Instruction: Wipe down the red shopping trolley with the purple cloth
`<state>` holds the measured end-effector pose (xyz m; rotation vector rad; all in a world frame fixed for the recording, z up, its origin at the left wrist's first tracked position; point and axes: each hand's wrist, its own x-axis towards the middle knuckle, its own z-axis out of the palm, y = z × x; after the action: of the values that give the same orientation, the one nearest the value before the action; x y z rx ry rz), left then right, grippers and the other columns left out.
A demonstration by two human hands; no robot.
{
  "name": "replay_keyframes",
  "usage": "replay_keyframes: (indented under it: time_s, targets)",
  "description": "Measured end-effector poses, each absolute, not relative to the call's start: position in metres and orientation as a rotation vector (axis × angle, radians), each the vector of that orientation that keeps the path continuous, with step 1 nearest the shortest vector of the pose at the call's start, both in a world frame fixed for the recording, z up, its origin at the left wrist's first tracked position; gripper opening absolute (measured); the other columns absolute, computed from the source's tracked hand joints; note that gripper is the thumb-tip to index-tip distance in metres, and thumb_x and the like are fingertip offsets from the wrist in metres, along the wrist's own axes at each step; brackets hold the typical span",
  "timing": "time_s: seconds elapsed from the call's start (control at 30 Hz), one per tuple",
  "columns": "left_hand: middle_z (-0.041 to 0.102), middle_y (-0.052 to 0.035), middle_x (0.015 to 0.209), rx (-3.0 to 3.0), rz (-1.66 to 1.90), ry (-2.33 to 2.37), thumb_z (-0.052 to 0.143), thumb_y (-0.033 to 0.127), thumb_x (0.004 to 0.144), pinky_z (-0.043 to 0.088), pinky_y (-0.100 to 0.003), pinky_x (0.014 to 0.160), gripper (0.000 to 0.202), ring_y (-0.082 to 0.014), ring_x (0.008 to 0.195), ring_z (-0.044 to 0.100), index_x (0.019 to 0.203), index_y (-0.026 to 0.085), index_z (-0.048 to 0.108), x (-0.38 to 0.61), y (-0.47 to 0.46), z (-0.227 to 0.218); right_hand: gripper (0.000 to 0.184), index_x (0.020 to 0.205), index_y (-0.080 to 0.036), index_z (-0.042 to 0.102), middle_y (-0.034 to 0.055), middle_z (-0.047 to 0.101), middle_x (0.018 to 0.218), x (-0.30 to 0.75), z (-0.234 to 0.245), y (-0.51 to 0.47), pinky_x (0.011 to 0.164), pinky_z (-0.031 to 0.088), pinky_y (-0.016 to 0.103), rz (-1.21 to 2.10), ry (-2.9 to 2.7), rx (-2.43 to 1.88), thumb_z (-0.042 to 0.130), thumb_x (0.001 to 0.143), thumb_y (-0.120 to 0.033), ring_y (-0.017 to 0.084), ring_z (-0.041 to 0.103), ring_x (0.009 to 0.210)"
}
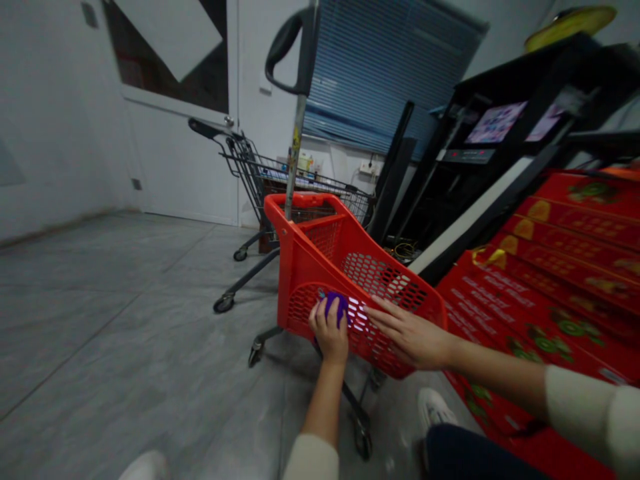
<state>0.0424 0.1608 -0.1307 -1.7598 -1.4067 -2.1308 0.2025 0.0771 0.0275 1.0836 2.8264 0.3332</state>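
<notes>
A small red plastic shopping cart (300, 267) stands on wheels right in front of me, its tall pole and black handle (290, 47) rising behind it. My left hand (329, 332) is closed round a purple object (336, 307) and presses it against the cart's mesh side. My right hand (407, 333) lies flat on the same mesh wall with its fingers stretched out and holds nothing. Both sleeves are cream-coloured.
A grey wire shopping cart (260, 180) stands behind the red one, near a white door (180, 167). Red printed boxes (550, 267) are stacked at the right, under a black stand with screens (495, 123). Grey tiled floor (100, 320) spreads to the left. My white shoes (435, 408) show below.
</notes>
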Motion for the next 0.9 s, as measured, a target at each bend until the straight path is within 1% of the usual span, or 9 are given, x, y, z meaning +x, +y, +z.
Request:
replay_keyframes:
  time_s: [0.17,0.23,0.33,0.43,0.5,0.6,0.7,0.77,0.9]
  targets:
    - [0.06,-0.0135,0.122,-1.607,-2.257,-1.595,0.05,0.033,0.096,0.041,-0.044,0.105,0.035,-0.0237,0.118,0.05,0.124,0.019,0.063,0.023,0.182,-0.108,0.069,0.143,-0.007,0.045,0.0149,0.035,0.155,0.199,0.029,0.073,0.118,0.03,0.052,0.346,2.81,1.112,0.051,0.075,-0.011,0.03,0.007,0.149]
    - [0.06,-0.0132,0.122,-1.667,-2.252,-1.545,0.05,0.032,0.095,0.041,-0.044,0.106,0.034,-0.0236,0.119,0.05,0.125,0.02,0.062,0.028,0.175,-0.105,0.068,0.143,-0.006,0.045,0.0156,0.037,0.154,0.199,0.028,0.073,0.118,0.031,0.052,0.343,2.827,1.123,0.051,0.076,-0.011,0.03,0.008,0.149]
    - [0.06,-0.0127,0.125,-1.815,-2.175,-1.391,0.055,0.028,0.093,0.041,-0.044,0.106,0.034,-0.0241,0.122,0.049,0.125,0.02,0.063,0.044,0.152,-0.114,0.067,0.143,-0.006,0.044,0.0165,0.038,0.153,0.202,0.024,0.073,0.117,0.032,0.052,0.337,2.847,1.129,0.052,0.076,-0.012,0.03,0.009,0.149]
    - [0.061,-0.012,0.125,-1.868,-2.126,-1.3,0.058,0.026,0.091,0.042,-0.043,0.106,0.034,-0.0249,0.123,0.049,0.124,0.021,0.064,0.056,0.137,-0.123,0.068,0.144,-0.008,0.044,0.0154,0.038,0.153,0.203,0.022,0.074,0.117,0.031,0.053,0.324,2.859,1.132,0.052,0.077,-0.013,0.03,0.009,0.149]
    - [0.061,-0.012,0.124,-1.858,-2.134,-1.293,0.058,0.026,0.091,0.042,-0.043,0.106,0.033,-0.0247,0.123,0.049,0.124,0.021,0.064,0.056,0.138,-0.122,0.068,0.144,-0.008,0.043,0.0146,0.037,0.154,0.203,0.023,0.074,0.117,0.03,0.053,0.326,2.841,1.123,0.052,0.077,-0.013,0.03,0.009,0.149]
    - [0.06,-0.0129,0.124,-1.78,-2.193,-1.391,0.055,0.027,0.093,0.041,-0.043,0.107,0.033,-0.0242,0.122,0.048,0.124,0.019,0.063,0.044,0.153,-0.108,0.069,0.145,-0.008,0.042,0.0132,0.037,0.154,0.201,0.027,0.072,0.118,0.03,0.052,0.342,2.79,1.104,0.052,0.076,-0.013,0.03,0.009,0.149]
    - [0.059,-0.0139,0.125,-1.724,-2.241,-1.491,0.051,0.031,0.095,0.041,-0.044,0.106,0.035,-0.0243,0.121,0.048,0.125,0.019,0.063,0.032,0.166,-0.093,0.068,0.145,-0.009,0.044,0.0119,0.04,0.152,0.202,0.03,0.07,0.12,0.026,0.049,0.351,2.767,1.07,0.051,0.077,-0.011,0.028,0.013,0.149]
    - [0.058,-0.0139,0.125,-1.744,-2.237,-1.5,0.05,0.033,0.095,0.041,-0.045,0.106,0.035,-0.0246,0.121,0.048,0.125,0.019,0.063,0.031,0.167,-0.092,0.068,0.144,-0.012,0.045,0.0105,0.043,0.151,0.207,0.032,0.069,0.121,0.024,0.047,0.343,2.767,1.034,0.051,0.077,-0.01,0.026,0.017,0.148]
    - [0.059,-0.0126,0.126,-1.849,-2.143,-1.387,0.054,0.029,0.093,0.042,-0.045,0.106,0.033,-0.0256,0.123,0.048,0.124,0.02,0.064,0.048,0.147,-0.114,0.066,0.143,-0.016,0.048,0.006,0.046,0.15,0.217,0.033,0.071,0.123,0.019,0.045,0.287,2.762,0.934,0.052,0.077,-0.009,0.022,0.022,0.147]
